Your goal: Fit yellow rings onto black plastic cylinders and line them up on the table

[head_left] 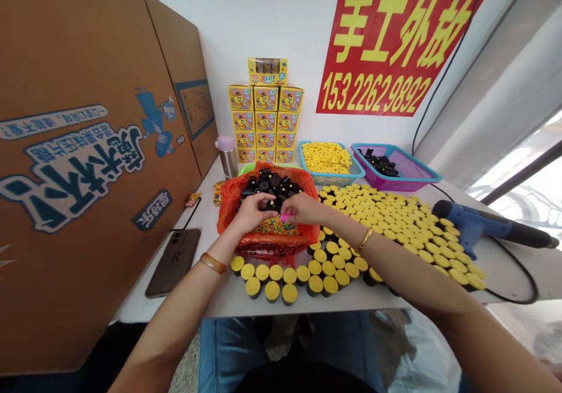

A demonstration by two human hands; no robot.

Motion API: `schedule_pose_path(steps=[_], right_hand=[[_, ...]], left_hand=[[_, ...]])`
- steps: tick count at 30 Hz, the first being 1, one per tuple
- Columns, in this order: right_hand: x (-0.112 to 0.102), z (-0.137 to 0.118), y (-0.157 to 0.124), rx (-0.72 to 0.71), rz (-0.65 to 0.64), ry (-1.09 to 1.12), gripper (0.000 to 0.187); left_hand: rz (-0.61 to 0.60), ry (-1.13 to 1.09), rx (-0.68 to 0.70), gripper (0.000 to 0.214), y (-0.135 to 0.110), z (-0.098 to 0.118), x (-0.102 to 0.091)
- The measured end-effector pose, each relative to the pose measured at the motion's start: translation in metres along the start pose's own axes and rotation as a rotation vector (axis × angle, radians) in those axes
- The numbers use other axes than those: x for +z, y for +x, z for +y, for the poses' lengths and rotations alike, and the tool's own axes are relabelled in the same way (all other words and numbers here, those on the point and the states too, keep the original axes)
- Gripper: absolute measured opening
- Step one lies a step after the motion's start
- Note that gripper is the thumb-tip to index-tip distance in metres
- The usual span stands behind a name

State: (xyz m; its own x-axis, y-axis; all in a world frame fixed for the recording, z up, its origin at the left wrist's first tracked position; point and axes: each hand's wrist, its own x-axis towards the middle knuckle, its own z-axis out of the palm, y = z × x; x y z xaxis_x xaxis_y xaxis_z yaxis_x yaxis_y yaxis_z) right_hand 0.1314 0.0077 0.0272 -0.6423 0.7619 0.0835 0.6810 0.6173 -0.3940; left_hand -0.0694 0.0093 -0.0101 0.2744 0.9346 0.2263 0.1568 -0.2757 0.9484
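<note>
Both my hands reach into an orange bag-lined basket (228, 205) holding small black cups (272, 185) at the back and coloured candies (274, 226) at the front. My left hand (252, 210) is curled round a black cup above the candies. My right hand (301, 208) pinches a small pink candy right beside that cup. Rows of black cups with yellow lids (395, 217) cover the table to the right and in front of the basket.
A big cardboard box (88, 147) walls off the left. A phone (173, 262) lies by it, with a steel flask (227, 156) behind. At the back stand stacked yellow boxes (266, 123), a blue basket of yellow lids (327, 159) and a purple basket (404, 164). A blue glue gun (474, 223) lies at the right.
</note>
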Motion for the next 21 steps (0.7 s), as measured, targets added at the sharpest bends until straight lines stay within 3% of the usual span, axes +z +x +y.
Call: schedule_pose_path(steps=[2,4,7,13,17,19,21], right_hand=[[0.008,0.011,-0.002,0.038,-0.018,0.059,0.012],[0.008,0.023,0.000,0.087,0.140,0.015,0.014],[-0.004,0.040,0.003,0.192,0.392,-0.014,0.016],[-0.033,0.072,0.011,0.326,0.547,0.055,0.017],[-0.056,0.125,0.018,0.600,0.709,0.041,0.033],[-0.067,0.160,0.020,0.773,0.688,-0.026,0.039],[-0.073,0.193,0.021,0.875,0.590,-0.085,0.053]], left_hand=[[0.047,-0.013,0.023,0.052,-0.001,0.002,0.000],[0.064,-0.019,0.035,0.053,-0.002,0.003,0.000],[0.078,-0.008,0.031,0.043,-0.002,0.004,-0.001],[0.129,-0.008,0.032,0.050,-0.002,0.003,-0.001],[0.180,0.045,0.065,0.048,-0.003,0.001,-0.001],[0.224,0.072,0.085,0.049,-0.005,0.001,-0.001],[0.229,0.148,0.097,0.041,-0.007,0.003,-0.001]])
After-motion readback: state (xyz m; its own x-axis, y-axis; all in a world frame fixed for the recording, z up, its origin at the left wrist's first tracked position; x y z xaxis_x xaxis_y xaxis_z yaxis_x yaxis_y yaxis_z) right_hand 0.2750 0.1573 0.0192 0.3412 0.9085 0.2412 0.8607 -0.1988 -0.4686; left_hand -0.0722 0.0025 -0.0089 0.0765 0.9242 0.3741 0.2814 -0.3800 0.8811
